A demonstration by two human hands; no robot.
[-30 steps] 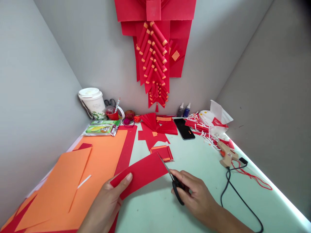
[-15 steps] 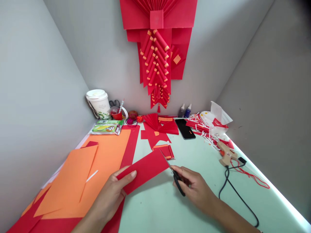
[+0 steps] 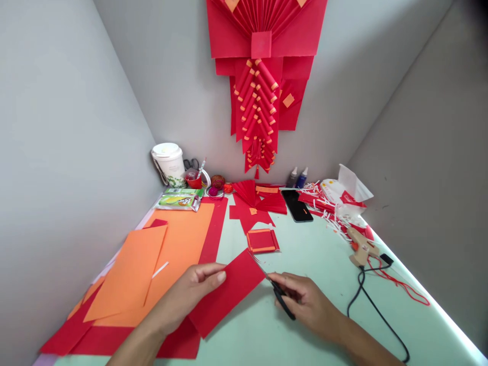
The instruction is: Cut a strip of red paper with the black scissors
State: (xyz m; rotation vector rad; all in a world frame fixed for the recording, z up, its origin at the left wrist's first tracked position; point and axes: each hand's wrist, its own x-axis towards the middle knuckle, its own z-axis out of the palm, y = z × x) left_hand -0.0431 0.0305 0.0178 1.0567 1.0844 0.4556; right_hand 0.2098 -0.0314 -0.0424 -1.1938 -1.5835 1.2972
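Note:
My left hand (image 3: 198, 290) pinches a strip of red paper (image 3: 232, 295) near its upper left edge, thumb on top. The strip is tilted and held above the pale green table. In my right hand (image 3: 305, 300) are black-handled scissors (image 3: 282, 297), their blades lying along the paper's far right edge. Just beyond the blades, a small red paper piece with orange edging (image 3: 263, 241) lies flat. Behind it are red cut paper and a pleated red fan (image 3: 246, 193).
Orange sheets (image 3: 127, 269) over red paper lie at the left. A glue gun (image 3: 362, 246) with its black cord (image 3: 375, 305) and paper scraps lie at right. A phone (image 3: 297, 206), white cup (image 3: 168, 165) and glue bottles (image 3: 302, 178) stand or lie along the back.
The red paper has turned to slope more steeply, its near end now lower. My left hand has shifted its grip to the upper edge. The whole view has shifted slightly.

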